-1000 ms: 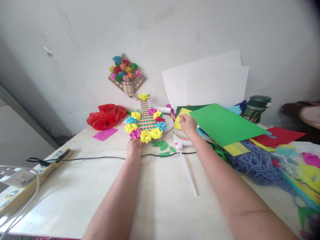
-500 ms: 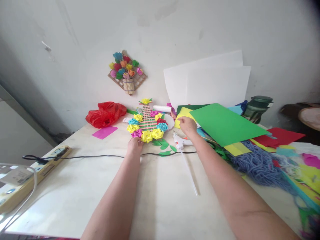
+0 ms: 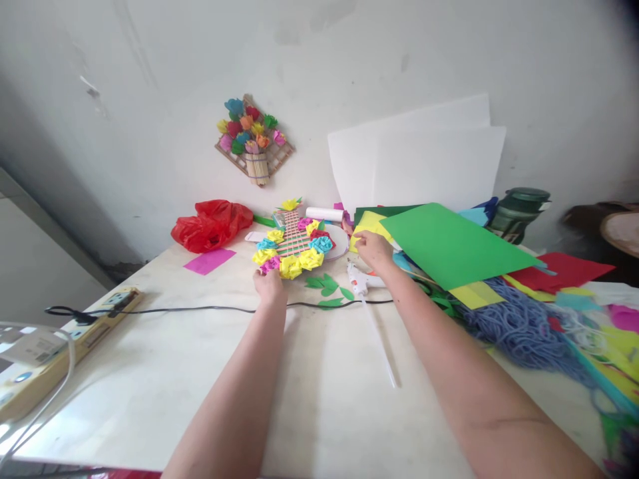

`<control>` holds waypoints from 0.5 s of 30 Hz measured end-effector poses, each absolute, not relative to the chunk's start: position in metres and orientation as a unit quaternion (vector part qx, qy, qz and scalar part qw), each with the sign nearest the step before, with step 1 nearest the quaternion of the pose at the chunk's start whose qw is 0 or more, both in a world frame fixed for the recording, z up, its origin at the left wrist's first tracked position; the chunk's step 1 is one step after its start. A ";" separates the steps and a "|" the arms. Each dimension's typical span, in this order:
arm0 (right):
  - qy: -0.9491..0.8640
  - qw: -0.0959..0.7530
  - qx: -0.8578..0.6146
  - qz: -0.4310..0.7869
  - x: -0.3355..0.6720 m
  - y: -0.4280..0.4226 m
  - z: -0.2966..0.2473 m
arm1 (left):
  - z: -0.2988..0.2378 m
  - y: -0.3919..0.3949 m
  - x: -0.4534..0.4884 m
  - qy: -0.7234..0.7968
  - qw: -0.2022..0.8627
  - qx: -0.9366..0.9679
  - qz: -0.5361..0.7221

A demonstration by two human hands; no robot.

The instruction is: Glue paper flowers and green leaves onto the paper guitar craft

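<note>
My left hand (image 3: 269, 284) is closed on the front left edge of a stick-lattice wall hanging (image 3: 295, 241) trimmed with paper flowers. It touches the lattice by a magenta flower (image 3: 271, 264); the fingertips are partly hidden. To the right, my right hand (image 3: 374, 251) hovers with fingers pinched together in front of yellow paper (image 3: 370, 223). Whatever is between those fingertips is too small to make out. Just below that hand lies a white glue gun (image 3: 359, 279) with a long glue stick (image 3: 380, 342) in its back. Green paper leaves (image 3: 328, 285) rest between my hands.
A black cord (image 3: 200, 310) runs from the power strip (image 3: 107, 326) across the table. Green paper sheets (image 3: 449, 246), blue yarn (image 3: 522, 329) and a dark bottle (image 3: 522, 213) crowd the right. A red plastic bag (image 3: 212, 226) sits back left. A flower-basket craft (image 3: 257, 143) hangs on the wall.
The wall hanging's front edge has shifted slightly left and up, tilting a little, with my left hand on it. My right hand stays almost where it was, still pinched.
</note>
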State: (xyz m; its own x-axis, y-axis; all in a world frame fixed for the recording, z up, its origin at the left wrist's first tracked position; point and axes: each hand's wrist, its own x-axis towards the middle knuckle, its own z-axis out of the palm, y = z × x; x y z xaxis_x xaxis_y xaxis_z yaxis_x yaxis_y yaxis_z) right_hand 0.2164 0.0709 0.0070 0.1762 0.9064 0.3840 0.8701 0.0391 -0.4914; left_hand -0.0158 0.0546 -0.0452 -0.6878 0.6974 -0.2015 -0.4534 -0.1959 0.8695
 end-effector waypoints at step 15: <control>-0.698 0.311 -0.623 0.169 0.191 0.116 -0.003 | -0.039 0.036 -0.005 0.587 0.001 0.472 0.658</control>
State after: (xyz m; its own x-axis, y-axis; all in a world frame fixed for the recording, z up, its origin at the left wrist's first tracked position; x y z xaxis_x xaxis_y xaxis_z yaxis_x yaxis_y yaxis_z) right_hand 0.1905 0.1157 -0.0030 -0.0315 0.9741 0.2240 0.7645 0.1678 -0.6224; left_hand -0.0052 0.0357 -0.0391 -0.5546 0.5556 0.6194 0.5519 -0.3114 0.7736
